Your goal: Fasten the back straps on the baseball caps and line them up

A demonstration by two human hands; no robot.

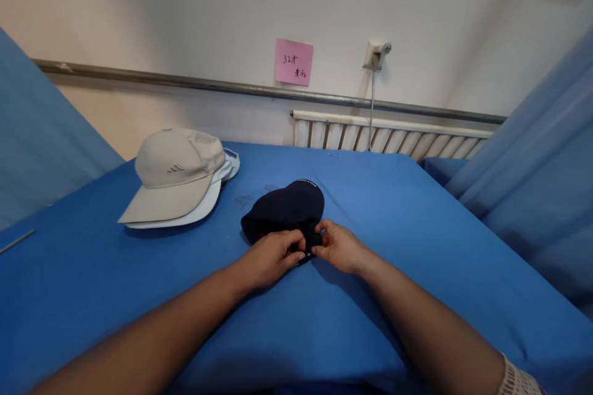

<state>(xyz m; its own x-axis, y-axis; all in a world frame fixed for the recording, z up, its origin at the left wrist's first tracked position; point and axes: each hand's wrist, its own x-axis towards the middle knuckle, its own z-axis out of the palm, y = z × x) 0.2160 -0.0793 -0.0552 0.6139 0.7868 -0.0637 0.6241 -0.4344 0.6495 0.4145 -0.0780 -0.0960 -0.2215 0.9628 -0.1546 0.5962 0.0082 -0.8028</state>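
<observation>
A dark navy fabric cap (pixel 290 207) lies on a table spread with smooth blue cloth (pixel 370 210), its hollow opening turned toward the wearer of the camera and only dark lining visible within. To its left, a beige cap with a curved brim and a three-stripe mark (pixel 180 160) sits stacked over pale, light-blue headwear (pixel 204 210), whose brim shows beneath. The dark cap extends beyond the fingers, away from the person, its near edge meeting both hands near the middle of the table. The left hand (pixel 275 254) pinches that edge between thumb and bent index finger, beside a small white mark. The right hand (pixel 340 247), just beside it, has thumb and fingers curled at the same edge; whether they are fully closed on the fabric cannot be told. Both bare forearms reach in from the near side, angled toward each other, with wrists low over the cloth and palms turned inward.
</observation>
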